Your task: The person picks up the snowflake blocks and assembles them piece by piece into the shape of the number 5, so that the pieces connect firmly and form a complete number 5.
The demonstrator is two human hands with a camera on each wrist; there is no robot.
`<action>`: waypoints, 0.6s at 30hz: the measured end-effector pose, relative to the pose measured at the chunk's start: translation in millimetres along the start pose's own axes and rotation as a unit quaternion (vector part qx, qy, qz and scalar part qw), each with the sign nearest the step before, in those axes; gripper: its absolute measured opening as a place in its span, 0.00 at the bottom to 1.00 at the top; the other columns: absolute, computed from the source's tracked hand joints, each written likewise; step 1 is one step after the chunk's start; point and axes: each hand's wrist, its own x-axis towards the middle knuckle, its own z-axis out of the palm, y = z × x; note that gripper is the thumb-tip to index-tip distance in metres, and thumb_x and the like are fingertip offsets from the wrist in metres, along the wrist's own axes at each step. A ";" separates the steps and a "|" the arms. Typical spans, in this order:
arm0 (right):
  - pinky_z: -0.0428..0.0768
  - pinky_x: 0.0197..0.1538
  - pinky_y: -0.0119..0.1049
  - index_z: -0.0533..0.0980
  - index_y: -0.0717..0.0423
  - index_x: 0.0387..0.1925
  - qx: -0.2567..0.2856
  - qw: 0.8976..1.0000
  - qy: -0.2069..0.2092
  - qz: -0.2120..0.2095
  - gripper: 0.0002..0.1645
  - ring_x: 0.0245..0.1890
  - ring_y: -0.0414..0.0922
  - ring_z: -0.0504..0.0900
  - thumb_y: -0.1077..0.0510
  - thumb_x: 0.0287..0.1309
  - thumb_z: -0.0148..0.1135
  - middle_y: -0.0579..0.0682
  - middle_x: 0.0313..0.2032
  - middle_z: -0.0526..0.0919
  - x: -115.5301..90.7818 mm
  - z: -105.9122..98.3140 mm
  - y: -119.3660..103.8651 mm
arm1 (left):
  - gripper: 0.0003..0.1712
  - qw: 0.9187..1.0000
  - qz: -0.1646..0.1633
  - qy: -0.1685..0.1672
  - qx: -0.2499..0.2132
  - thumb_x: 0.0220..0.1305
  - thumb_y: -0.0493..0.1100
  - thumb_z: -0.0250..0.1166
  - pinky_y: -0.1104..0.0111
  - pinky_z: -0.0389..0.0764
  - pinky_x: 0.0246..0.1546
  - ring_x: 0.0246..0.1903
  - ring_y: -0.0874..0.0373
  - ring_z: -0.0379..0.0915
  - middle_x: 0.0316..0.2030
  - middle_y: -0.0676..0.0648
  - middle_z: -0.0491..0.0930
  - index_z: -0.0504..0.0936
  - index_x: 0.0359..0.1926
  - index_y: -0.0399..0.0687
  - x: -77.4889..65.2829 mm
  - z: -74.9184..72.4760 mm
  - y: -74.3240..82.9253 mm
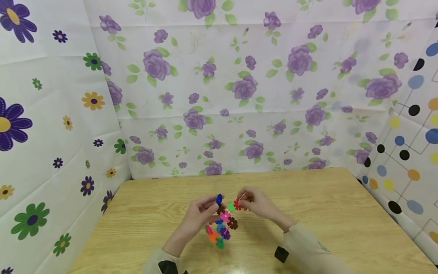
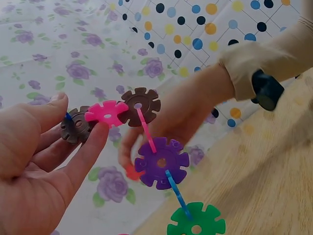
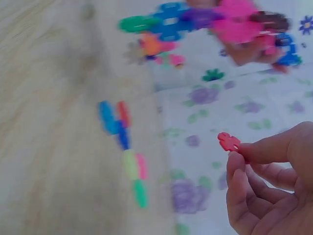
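Observation:
My left hand holds a chain of notched interlocking discs between thumb and fingers. A dark blue disc stands upright at its fingertips. From there the chain runs through a pink disc, a brown disc and a purple disc to a green disc, hanging below the hand. To the right, my right hand pinches a small red disc between thumb and index finger. A light green disc appears beside the red one in the head view.
Under both hands lies a wooden table. Flower-printed cloth rises behind it, with a dotted cloth on the right. A blurred row of blue, yellow-green and green discs shows in the right wrist view.

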 end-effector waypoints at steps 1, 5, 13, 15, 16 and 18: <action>0.79 0.28 0.35 0.76 0.54 0.43 0.005 1.000 0.003 -0.005 0.06 0.27 0.46 0.80 0.58 0.67 0.57 0.51 0.32 0.83 0.0 -3.7 -4.5 | 0.29 1.000 -0.004 -0.004 0.002 0.72 0.43 0.56 0.64 0.82 0.50 0.48 0.64 0.80 0.44 0.57 0.84 0.65 0.66 0.28 0.0 0.1 -0.2; 0.79 0.30 0.34 0.76 0.56 0.45 0.029 0.999 0.013 -0.016 0.10 0.28 0.42 0.79 0.56 0.68 0.56 0.54 0.35 0.83 -0.7 -15.8 -24.3 | 0.30 1.000 -0.014 -0.019 0.015 0.70 0.45 0.58 0.63 0.82 0.49 0.46 0.63 0.81 0.44 0.55 0.84 0.67 0.65 0.30 0.7 0.8 -0.9; 0.80 0.32 0.34 0.77 0.55 0.49 0.050 0.998 0.003 -0.044 0.14 0.29 0.40 0.81 0.53 0.70 0.54 0.54 0.40 0.84 -6.0 -26.5 -62.1 | 0.27 0.997 0.006 -0.052 0.052 0.70 0.43 0.58 0.62 0.84 0.45 0.43 0.60 0.83 0.49 0.34 0.82 0.69 0.63 0.29 3.6 2.9 -2.8; 0.80 0.29 0.35 0.78 0.53 0.49 0.040 0.997 0.001 -0.061 0.13 0.27 0.39 0.80 0.52 0.70 0.54 0.53 0.38 0.84 -7.4 -26.6 -68.3 | 0.27 0.997 0.004 -0.060 0.058 0.70 0.43 0.58 0.61 0.84 0.45 0.44 0.61 0.83 0.49 0.32 0.81 0.68 0.64 0.29 4.1 4.8 -2.5; 0.80 0.29 0.35 0.78 0.52 0.48 0.033 0.997 0.001 -0.071 0.12 0.27 0.39 0.80 0.53 0.69 0.54 0.52 0.37 0.84 -7.9 -26.2 -71.3 | 0.28 0.996 -0.001 -0.063 0.059 0.70 0.43 0.58 0.60 0.84 0.46 0.44 0.61 0.83 0.50 0.32 0.81 0.68 0.64 0.30 4.2 5.7 -2.3; 0.80 0.28 0.35 0.79 0.51 0.47 0.013 0.996 0.004 -0.092 0.11 0.26 0.38 0.79 0.54 0.69 0.55 0.50 0.36 0.84 -8.4 -24.6 -75.1 | 0.29 0.996 -0.010 -0.065 0.062 0.70 0.44 0.59 0.59 0.84 0.46 0.43 0.62 0.83 0.50 0.31 0.80 0.68 0.65 0.30 3.9 7.3 -1.4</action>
